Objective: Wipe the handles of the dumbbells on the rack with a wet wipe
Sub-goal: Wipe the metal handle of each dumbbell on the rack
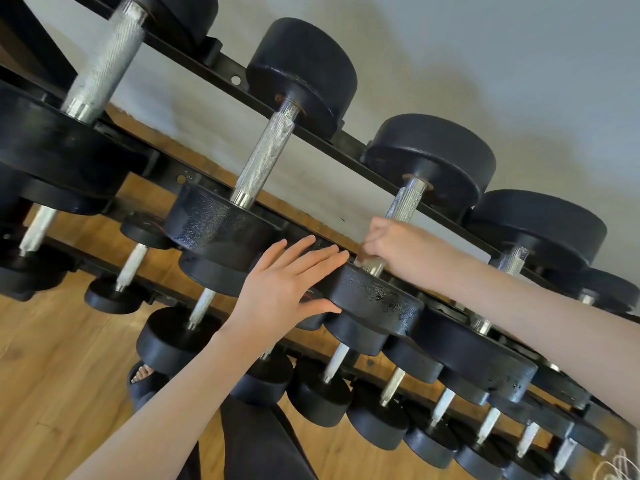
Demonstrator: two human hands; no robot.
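On the top tier of the rack (214, 58), black dumbbells lie in a row with their knurled steel handles running toward the camera. At far left sits the biggest dumbbell (104, 60), its handle bare. Next to it comes a second dumbbell (265, 157), also untouched, its near head resting on the front rail.

Just right of that head, the left hand (287, 285) reaches up from the lower left, forearm stretched out and wrist straight. Its fingers (311, 258) are extended and slightly spread, lying flat against the front rail, while the thumb presses the side of the near head of the third dumbbell (375, 299). It grips nothing.

The right hand (391, 247) comes in from the right edge, its forearm crossing over the fourth dumbbell (478, 351). Its fingers are curled tight around the lower part of the third dumbbell's handle (403, 202), just above the near head; the upper part of the handle shows bare above the fist. A wipe may be inside the grip, but I cannot tell.

Lower tiers hold smaller dumbbells (332, 375) over a wood floor (52, 358). A sandalled foot (142, 372) shows at lower left.
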